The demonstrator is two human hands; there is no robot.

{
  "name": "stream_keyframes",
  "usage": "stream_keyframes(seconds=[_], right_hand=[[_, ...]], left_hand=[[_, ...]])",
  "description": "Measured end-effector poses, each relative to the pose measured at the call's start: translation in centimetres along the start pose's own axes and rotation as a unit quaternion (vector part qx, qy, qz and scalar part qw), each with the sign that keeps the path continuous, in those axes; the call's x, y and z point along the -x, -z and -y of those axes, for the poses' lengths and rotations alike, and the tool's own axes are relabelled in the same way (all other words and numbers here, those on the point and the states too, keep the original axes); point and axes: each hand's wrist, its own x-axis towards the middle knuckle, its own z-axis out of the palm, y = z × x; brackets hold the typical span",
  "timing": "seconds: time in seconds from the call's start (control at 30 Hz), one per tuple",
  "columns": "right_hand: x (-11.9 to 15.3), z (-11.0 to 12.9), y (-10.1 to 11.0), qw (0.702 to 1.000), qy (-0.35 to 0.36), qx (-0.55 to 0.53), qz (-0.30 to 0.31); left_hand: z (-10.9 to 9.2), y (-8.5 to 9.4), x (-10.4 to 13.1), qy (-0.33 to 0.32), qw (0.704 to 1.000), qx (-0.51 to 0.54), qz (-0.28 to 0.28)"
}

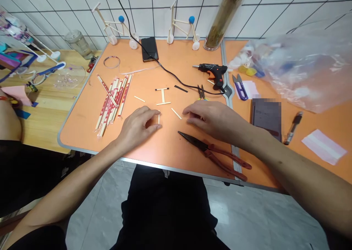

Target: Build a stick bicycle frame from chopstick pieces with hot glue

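Observation:
My left hand (140,125) hovers low over the orange table with thumb and index finger at the two ends of a short wooden stick (158,117). My right hand (210,116) is curved with its fingertips apart, and nothing shows between them. Between the hands lies another short stick (176,113). Just beyond is an I-shaped piece of joined sticks (163,95), its far bar tipped black at both ends. A third loose stick (139,99) rests to its left. Below my right hand are long-nose pliers (206,147) with red handles, jaws pointing left.
Wrapped chopsticks (112,101) lie at left. A black glue gun (214,73), its cord crossing a phone (150,49), and small cutters (201,92) lie farther back. Two stick models (181,22) stand by the wall. Purple snips (240,87) and a plastic bag (302,66) are right. Another person sits left.

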Motion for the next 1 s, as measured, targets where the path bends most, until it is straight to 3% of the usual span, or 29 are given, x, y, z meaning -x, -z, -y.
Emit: stream_keyframes(seconds=[0.27,0.57,0.7,0.83,1.0], right_hand=[[-2.8,-1.8,-1.2,0.995,0.089,-0.006,0.034],[-2.8,-2.1,-2.7,0.997,0.068,0.022,0.002],[-2.6,-1.6,-2.5,0.997,0.056,0.042,-0.010],[-2.8,-0.9,-1.9,0.998,0.030,0.032,-0.038],[-3.6,-0.1,-2.3,0.995,0.020,0.070,-0.067]], left_hand=[[0.4,-0.4,-0.3,-0.020,0.998,-0.059,0.022],[0.9,-0.9,-0.7,-0.010,0.999,-0.049,0.008],[1.1,-0.6,-0.9,0.010,0.999,0.032,-0.011],[1.3,0.5,-2.4,0.025,0.997,0.053,-0.044],[1.8,0.6,-5.5,-0.059,0.997,-0.014,-0.039]])
